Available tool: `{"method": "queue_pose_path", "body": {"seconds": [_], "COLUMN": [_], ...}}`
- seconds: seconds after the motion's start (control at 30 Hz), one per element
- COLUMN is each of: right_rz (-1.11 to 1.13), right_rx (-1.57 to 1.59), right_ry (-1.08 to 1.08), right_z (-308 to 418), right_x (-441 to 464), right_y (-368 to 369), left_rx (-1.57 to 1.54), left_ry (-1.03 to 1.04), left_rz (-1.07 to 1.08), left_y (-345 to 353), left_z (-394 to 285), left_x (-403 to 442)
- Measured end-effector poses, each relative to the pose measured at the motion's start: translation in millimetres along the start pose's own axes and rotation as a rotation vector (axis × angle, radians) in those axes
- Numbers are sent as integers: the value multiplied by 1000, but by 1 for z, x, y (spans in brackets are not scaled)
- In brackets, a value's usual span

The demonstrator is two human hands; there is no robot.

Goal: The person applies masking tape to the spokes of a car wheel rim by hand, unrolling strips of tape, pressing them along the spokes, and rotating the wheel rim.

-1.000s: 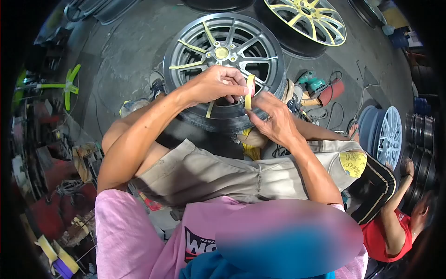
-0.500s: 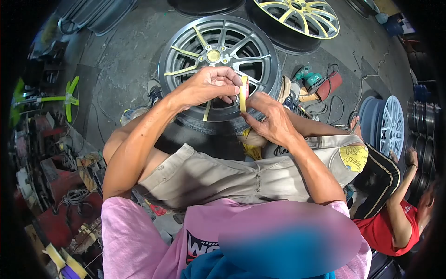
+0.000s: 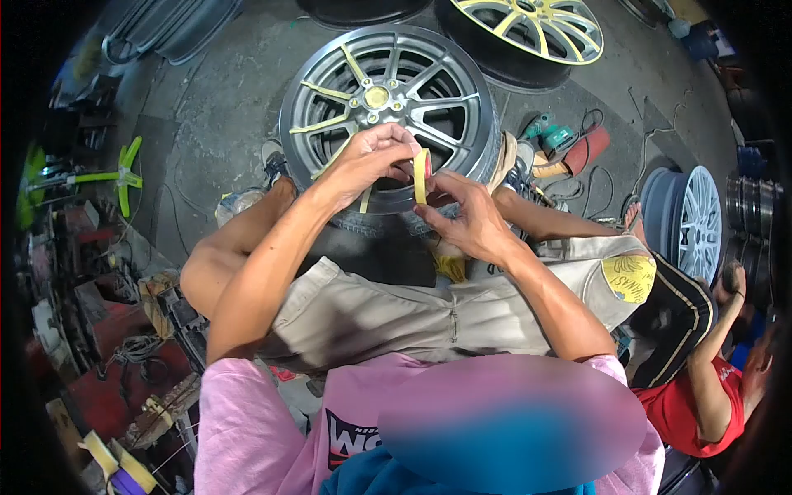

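Note:
A roll of yellow tape [image 3: 421, 175] stands edge-on between my two hands, above the near rim of a grey spoked wheel [image 3: 445, 106]. From the left, my left hand [image 3: 376, 158] pinches at the roll's upper edge with thumb and forefinger. On the right, my right hand [image 3: 468, 213] grips the roll's lower part with the thumb beneath it. Yellow strips lie along several left-hand spokes of the wheel, and yellow covers its hub centre. Part of the near rim is hidden behind my hands.
Another wheel with yellow-covered spokes [image 3: 540, 25] lies at the upper right. A green power tool [image 3: 559, 138] and cables lie right of the tyre. A person in a red shirt [image 3: 701, 404] sits at the lower right, near a light-blue wheel [image 3: 700, 227]. A green fan [image 3: 126, 176] is at left.
Both hands and the tape roll have moved a little left and down from their earlier place. More of the wheel's lower right spokes shows. The view has also shifted slightly.

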State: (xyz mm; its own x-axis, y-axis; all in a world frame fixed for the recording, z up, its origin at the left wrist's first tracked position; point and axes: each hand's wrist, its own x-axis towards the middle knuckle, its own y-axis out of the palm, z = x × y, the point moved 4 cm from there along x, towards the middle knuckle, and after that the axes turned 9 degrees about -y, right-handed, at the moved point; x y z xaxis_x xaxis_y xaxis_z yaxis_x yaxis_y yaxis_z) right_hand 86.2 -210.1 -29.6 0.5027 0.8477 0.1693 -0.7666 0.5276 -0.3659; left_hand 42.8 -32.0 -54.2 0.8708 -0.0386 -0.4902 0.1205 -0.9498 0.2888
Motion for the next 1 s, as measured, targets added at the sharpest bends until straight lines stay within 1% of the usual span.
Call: {"method": "queue_pose_path", "body": {"seconds": [0.03,0.07,0.1,0.13,0.17,0.2,0.23,0.27,0.3,0.37,0.43,0.53,0.57,0.63,0.67,0.7,0.73,0.77,0.83,0.87,0.9,0.93,0.97,1.0], "right_rz": [24,47,42,94,148,114,109,132,153,167,187,189,170,150,196,244,246,236,231,220,206,243,238,280], "right_rx": [40,81,86,117,149,199,206,249,292,288,278,289,288,287,292,296,296,314,335,387,438,345,345,314], "right_ry": [59,117,123,168,212,140,144,143,142,146,143,187,163,144,174,203,206,169,133,186,239,374,379,583], "right_z": [-6,-11,-11,-11,-12,-10,-13,-15,-16,-19,-23,-29,-28,-25,-22,-21,-23,-25,-33,-42,-48,-51,-55,-67], "right_x": [-2,-6,-8,-10,-12,-13,-14,-16,-17,-20,-20,-20,-19,-18,-17,-18,-19,-20,-25,-27,-29,-30,-29,-35], "right_y": [4,7,7,9,12,15,17,19,21,20,19,19,18,15,13,14,16,18,24,26,26,22,20,22], "left_rx": [1,-34,-68,-68,-132,-225,-317,-387,-382,-389,-349,7,6,98,96,61,26,21,218,187,187,220,253,320], "left_ry": [-8,11,31,43,71,80,88,73,64,177,185,312,311,374,372,348,324,324,168,161,160,131,101,129], "left_rz": [3,-74,-151,-245,-272,-268,-265,-210,-205,-118,-90,-75,-71,-47,-45,-111,-179,-182,-342,-389,-388,-443,-495,-557], "left_y": [0,-4,-10,-17,-26,-32,-37,-42,-41,-38,-29,-20,-18,-11,-8,-7,-9,-14,-38,-48,-52,-54,-55,-54], "left_z": [8,14,20,27,37,41,46,51,48,37,14,-9,-12,-18,-19,-18,-16,-10,20,39,52,62,72,74], "left_x": [4,9,14,18,23,26,28,28,25,18,5,-5,-6,-11,-9,-7,-6,-3,13,21,28,33,40,46]}}
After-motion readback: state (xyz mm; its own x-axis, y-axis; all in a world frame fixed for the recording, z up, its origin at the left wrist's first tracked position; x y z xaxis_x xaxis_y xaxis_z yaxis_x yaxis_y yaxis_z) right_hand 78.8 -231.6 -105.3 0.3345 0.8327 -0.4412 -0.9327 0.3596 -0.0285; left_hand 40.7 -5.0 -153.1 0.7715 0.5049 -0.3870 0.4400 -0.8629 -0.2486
